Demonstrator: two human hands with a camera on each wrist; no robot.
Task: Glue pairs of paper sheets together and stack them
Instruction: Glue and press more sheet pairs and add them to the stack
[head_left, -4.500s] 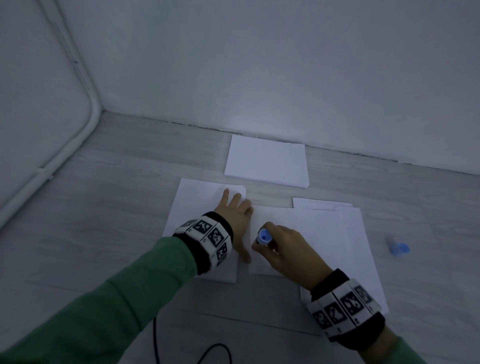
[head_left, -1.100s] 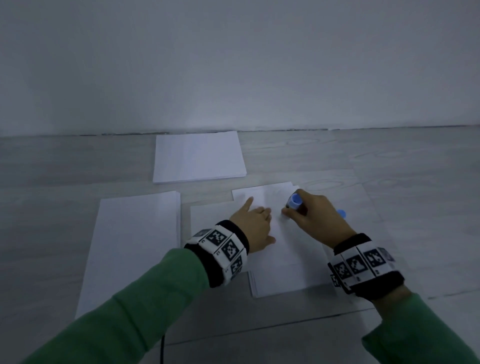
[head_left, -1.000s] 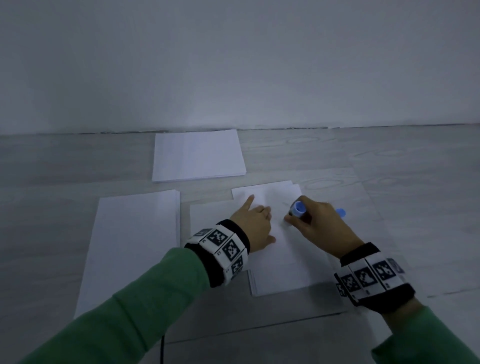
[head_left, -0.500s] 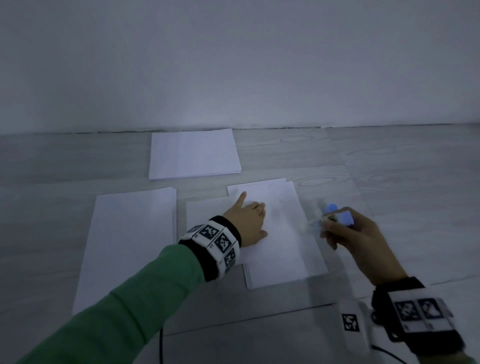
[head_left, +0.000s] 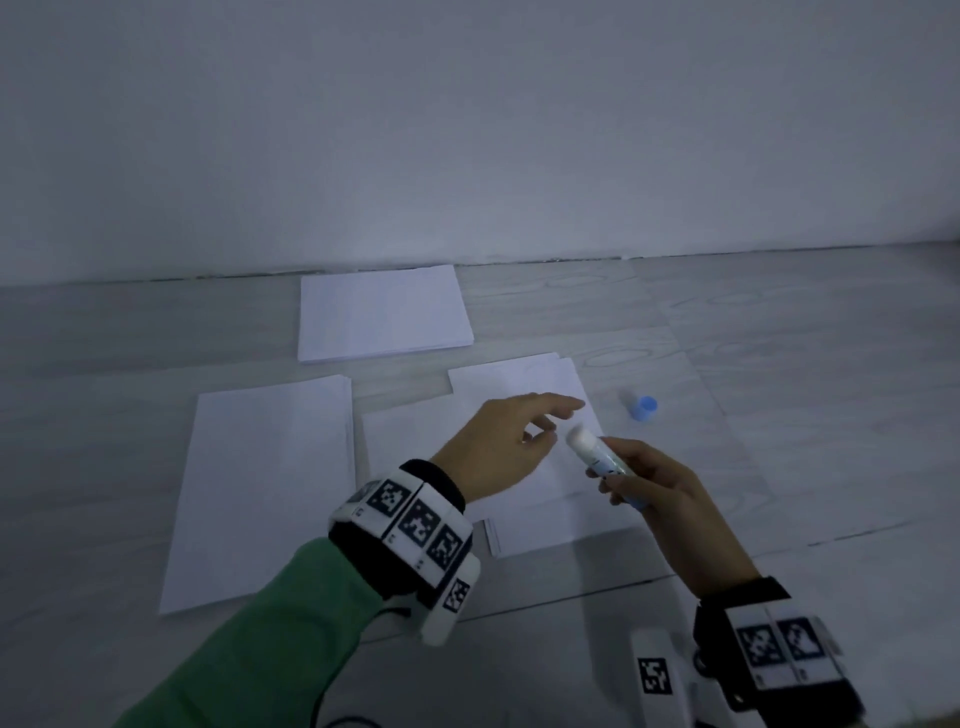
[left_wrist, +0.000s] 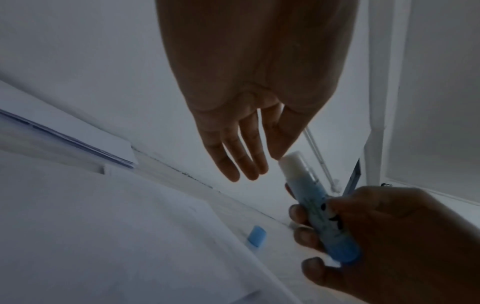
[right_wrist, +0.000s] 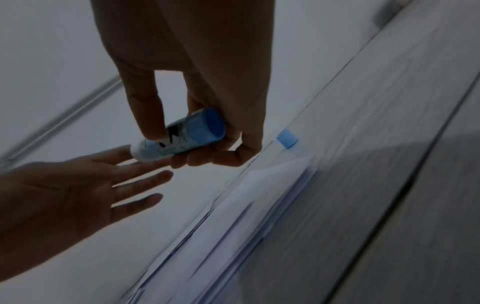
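Gripping an uncapped glue stick (head_left: 597, 457), the right hand (head_left: 660, 499) is seen raised above the middle pile of sheets (head_left: 540, 525); its fingers (left_wrist: 306, 236) are curled round the blue barrel and the thumb is pressed on the label, with the white glue end pointed toward the left hand (head_left: 498, 447). That hand is held just beside the glue end, palm down above the same pile, with its fingers (left_wrist: 233, 156) nearly straight, slightly spread, and nothing is held by them. Whether the thumb tip touches the glue cannot be told. The blue cap (head_left: 643, 407) is seen lying on its side on the grey wood-grain floor (head_left: 779, 364), just right of the middle pile. A second pile of paper (head_left: 265, 488) is laid to the left, and a neater stack (head_left: 382, 312) is set farther back, close to the wall (head_left: 467, 130). Green sleeves and marker-printed wristbands are worn on both arms
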